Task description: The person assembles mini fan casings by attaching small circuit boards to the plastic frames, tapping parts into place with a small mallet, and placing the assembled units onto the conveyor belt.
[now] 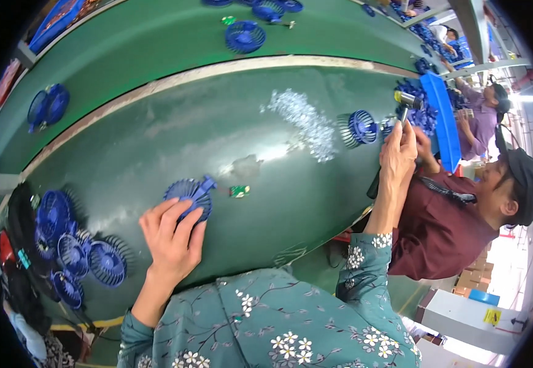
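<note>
My left hand [173,239] rests its curled fingers on the near rim of a blue round fan casing [188,189], which lies on the green work surface with its short neck pointing away to the right. Just beside that neck is a small green circuit board [239,191]. Farther right, my raised right hand [397,156] grips a mallet [408,99] with a yellow and dark head. Its metal shaft rises above my fingers. Another blue caged fan part [362,127] stands left of the mallet.
A pile of small shiny clear pieces [303,122] lies mid-table. Blue fan casings [75,254] cluster at left. A raised ledge [217,69] separates the far green belt [156,55], carrying more fans. A co-worker [447,227] sits close at right, near a blue bin [443,122].
</note>
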